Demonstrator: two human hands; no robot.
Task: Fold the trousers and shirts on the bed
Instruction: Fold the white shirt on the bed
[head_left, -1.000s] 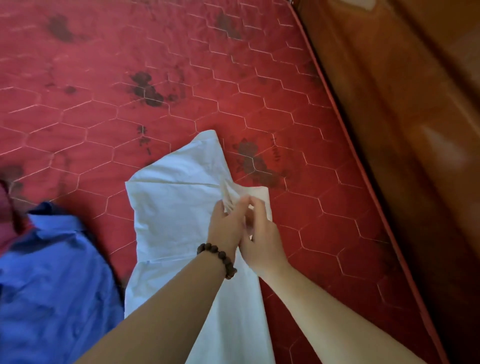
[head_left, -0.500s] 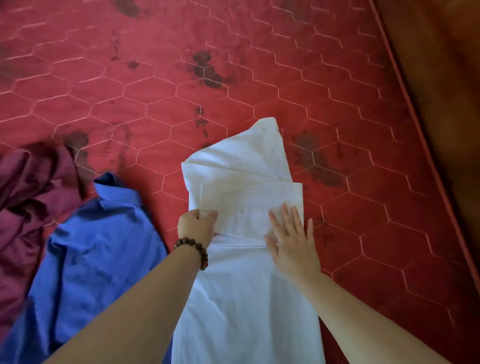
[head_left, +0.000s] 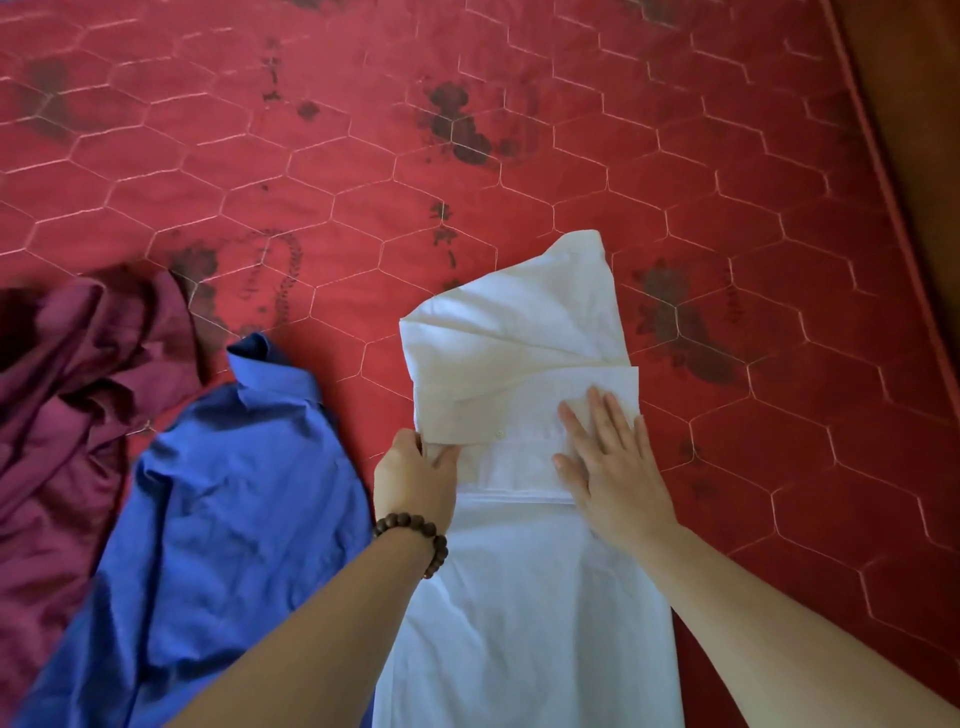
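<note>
Cloth of three colours is spread on the red mattress (head_left: 519, 156), placed here relative to the white shirt (head_left: 519, 597). Farthest left of it a maroon garment (head_left: 78, 389) is heaped, then a blue shirt (head_left: 223, 493) just beside it. The white shirt's folded cuff edge is pinched by the left hand (head_left: 415, 480); its sleeve is pressed flat by the right hand (head_left: 608, 467), fingers straight. Light, limp, easily creased fabric is judged; hems and fold corners are best gripped.

Both bare forearms reach in from the near edge. The left hand (head_left: 415, 480), a bead bracelet (head_left: 415, 540) on its wrist, has its fingers curled in a pinch. The right hand (head_left: 613, 467) lies flat, palm down, fingers straight and slightly spread.
</note>
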